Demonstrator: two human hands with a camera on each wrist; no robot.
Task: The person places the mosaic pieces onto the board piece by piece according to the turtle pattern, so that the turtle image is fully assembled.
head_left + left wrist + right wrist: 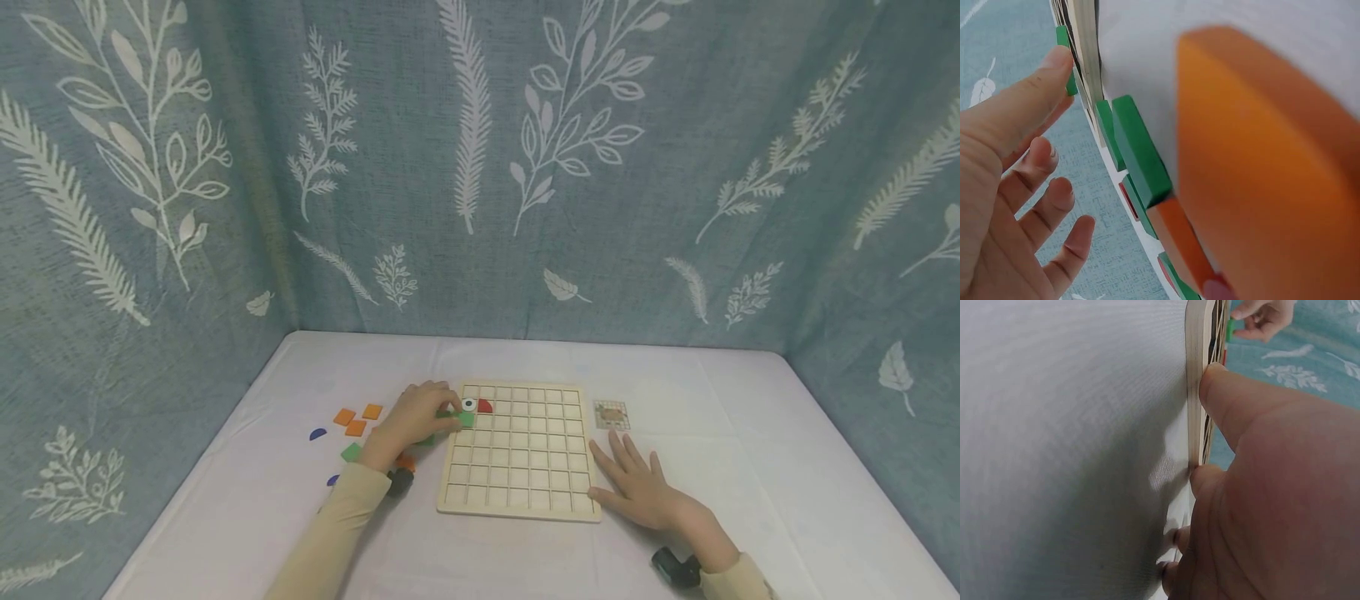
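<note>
The left hand [417,414] pinches 1 green tile [467,420] over the far-left part of the grid board [519,497], just near of the white tile [468,404]. The right hand [637,490], fingers spread, touches the board's right edge, which should steady it. Best square the tile to its cell before releasing, without nudging the red piece [485,407]. Orange tiles [356,427] lie left, 1 card [612,414] right.

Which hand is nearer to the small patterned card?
Right. The right hand lies just below the card in the head view; the left hand is across the grid board, holding a green tile.
</note>
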